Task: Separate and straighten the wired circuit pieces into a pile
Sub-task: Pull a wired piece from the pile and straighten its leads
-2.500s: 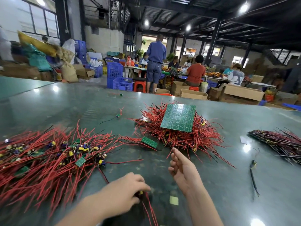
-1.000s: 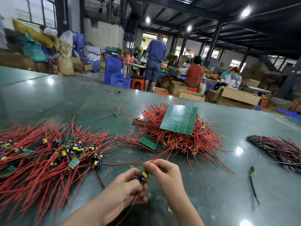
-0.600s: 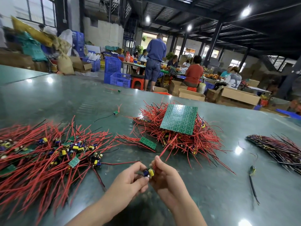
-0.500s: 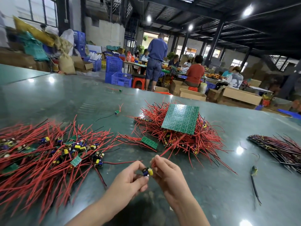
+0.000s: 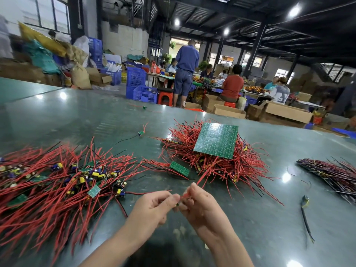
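My left hand (image 5: 154, 208) and my right hand (image 5: 202, 209) meet low in the middle and together pinch one small wired circuit piece (image 5: 178, 203), mostly hidden between the fingers. Its red wire (image 5: 204, 175) runs up and right from my right fingertips. A loose heap of separated pieces with red wires (image 5: 54, 182) spreads over the table on the left. Behind the hands lies a tangled mound of red wires (image 5: 217, 162) with a large green circuit panel (image 5: 216, 140) on top. A small green board strip (image 5: 179, 168) lies between the two heaps.
The dark green table (image 5: 77, 116) carries a darker bundle of wired pieces (image 5: 331, 174) at the right edge, a stray black lead (image 5: 306, 218) near it and single pieces (image 5: 141, 132) farther back. People, blue crates and cardboard boxes stand beyond the table.
The hands have closed tighter round the piece, hiding its yellow and blue parts. My right fingers now pinch along the red wire, which points up and right.
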Motion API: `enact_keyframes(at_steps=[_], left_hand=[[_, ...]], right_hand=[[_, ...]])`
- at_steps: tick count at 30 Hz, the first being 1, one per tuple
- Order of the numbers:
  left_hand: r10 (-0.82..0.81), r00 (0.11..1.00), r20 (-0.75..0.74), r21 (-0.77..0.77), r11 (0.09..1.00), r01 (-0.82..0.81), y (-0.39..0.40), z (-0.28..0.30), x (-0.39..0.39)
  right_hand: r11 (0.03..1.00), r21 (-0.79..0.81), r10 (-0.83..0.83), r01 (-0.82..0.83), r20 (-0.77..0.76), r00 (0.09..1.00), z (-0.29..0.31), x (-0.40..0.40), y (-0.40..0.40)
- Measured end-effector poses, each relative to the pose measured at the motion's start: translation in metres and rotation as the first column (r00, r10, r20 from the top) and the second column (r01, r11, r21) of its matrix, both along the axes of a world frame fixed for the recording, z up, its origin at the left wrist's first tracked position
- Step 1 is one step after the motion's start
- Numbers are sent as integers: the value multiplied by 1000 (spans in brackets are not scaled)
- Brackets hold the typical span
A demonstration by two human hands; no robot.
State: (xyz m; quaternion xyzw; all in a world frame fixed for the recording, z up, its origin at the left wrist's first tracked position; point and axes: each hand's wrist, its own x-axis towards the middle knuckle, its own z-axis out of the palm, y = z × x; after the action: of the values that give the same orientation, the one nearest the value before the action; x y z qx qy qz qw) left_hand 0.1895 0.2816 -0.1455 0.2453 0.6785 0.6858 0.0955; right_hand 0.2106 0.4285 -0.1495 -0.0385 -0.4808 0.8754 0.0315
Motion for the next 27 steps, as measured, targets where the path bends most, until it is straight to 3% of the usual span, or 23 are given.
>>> enact_keyframes(at_steps=[5, 9, 14, 18, 21, 23, 25, 27], left_hand=[[134, 989, -68, -50, 989, -138, -2, -8, -3], [129, 990, -53, -46, 990, -131, 0, -7, 0], [148, 986, -74, -83, 985, -154, -3, -9, 2], [104, 994, -27, -65, 992, -106, -2, -8, 3], [39, 999, -7, -126, 991, -39, -3, -9, 3], [-10, 995, 100, -84, 996, 19, -2, -10, 4], [-49, 984, 172, -53, 997, 59, 0, -9, 5], [-38, 992, 119, -68, 997, 46, 0, -9, 5]], right_hand=[[972, 76, -222, 221, 3, 975, -2, -4, 4], [983, -14, -185, 186, 8, 983, -3, -5, 4], [959, 106, -266, 263, 15, 964, -2, -5, 9], [978, -8, -208, 208, -7, 978, 0, -3, 9], [955, 216, -195, 203, -56, 979, 3, 1, 10], [884, 407, -201, 231, -114, 973, 5, 4, 7], [857, 454, -206, 244, -132, 970, 5, 4, 3], [851, 459, -224, 255, -121, 967, 6, 3, 1]])
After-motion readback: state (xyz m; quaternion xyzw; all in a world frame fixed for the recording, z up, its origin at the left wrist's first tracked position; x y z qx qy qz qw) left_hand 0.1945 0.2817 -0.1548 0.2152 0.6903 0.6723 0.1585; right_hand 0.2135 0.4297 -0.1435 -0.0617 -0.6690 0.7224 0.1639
